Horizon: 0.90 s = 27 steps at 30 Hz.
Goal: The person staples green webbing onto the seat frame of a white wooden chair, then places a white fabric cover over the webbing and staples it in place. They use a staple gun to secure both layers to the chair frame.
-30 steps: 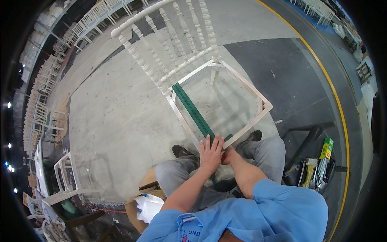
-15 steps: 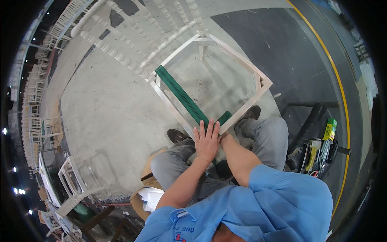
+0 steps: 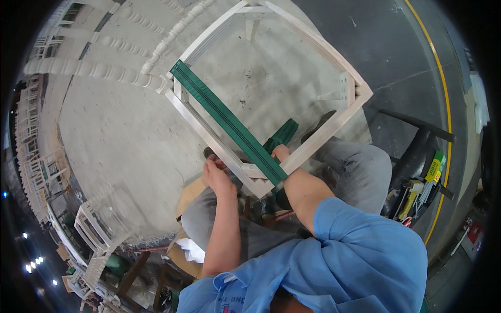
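A white wooden chair frame (image 3: 211, 140) with an open seat is in front of me, over my knees. One flat length of green webbing (image 3: 224, 117) lies along its left side, from the far left corner down to the near corner. Inside the near corner, my right hand (image 3: 282, 152) is closed on a bunched part of the green webbing, its forearm crossing the near rail. My left hand (image 3: 219, 177) is outside the left rail, fingers curled together near my dark shoe. Whatever those fingers hold, if anything, is too small to make out.
Turned white spindles (image 3: 117, 73) of the chair back extend to the far left. To my right, a dark stand (image 3: 409, 148) carries hand tools and a green-yellow box (image 3: 434, 166). An open cardboard box (image 3: 190, 198) is by my left knee. More white chairs (image 3: 102, 229) stand at left.
My left hand has come off the webbing at the near corner and moved left, outside the frame. My right hand now shows inside the corner. The chair looks larger in view.
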Available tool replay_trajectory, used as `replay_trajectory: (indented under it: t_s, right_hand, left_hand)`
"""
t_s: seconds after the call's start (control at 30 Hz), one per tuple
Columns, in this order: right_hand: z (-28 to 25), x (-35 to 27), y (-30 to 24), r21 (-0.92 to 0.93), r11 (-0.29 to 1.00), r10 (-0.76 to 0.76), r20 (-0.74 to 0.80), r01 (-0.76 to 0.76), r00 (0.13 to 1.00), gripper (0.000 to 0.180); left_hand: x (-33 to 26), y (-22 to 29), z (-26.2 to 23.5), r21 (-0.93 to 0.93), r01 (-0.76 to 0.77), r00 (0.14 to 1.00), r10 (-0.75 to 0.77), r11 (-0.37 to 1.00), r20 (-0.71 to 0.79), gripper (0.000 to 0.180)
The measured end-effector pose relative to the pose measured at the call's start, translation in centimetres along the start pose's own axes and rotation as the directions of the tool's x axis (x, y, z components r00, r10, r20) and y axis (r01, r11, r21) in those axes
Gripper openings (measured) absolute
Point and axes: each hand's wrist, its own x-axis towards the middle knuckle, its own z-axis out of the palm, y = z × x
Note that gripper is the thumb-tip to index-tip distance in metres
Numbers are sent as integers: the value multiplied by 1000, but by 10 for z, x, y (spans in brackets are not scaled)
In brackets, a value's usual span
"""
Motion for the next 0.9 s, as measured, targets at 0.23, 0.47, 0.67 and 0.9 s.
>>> replay_trajectory:
  t_s: [0.23,0.47,0.67,0.9]
  right_hand:
    - [-33,65,12,-60,997,37,-96,-42,995,18]
    - [-46,106,7,-218,966,-164,-99,139,982,30]
    - [75,58,-43,-199,979,-69,-108,46,992,37]
    - [133,19,-64,-249,941,-160,275,231,948,36]
  left_hand:
    - [39,-98,-9,-125,431,863,-368,894,347,28]
    - [48,-115,30,76,462,780,-446,884,439,38]
    - [16,-92,56,468,33,884,-244,883,398,42]
    - [7,-61,71,493,381,699,-592,782,401,52]
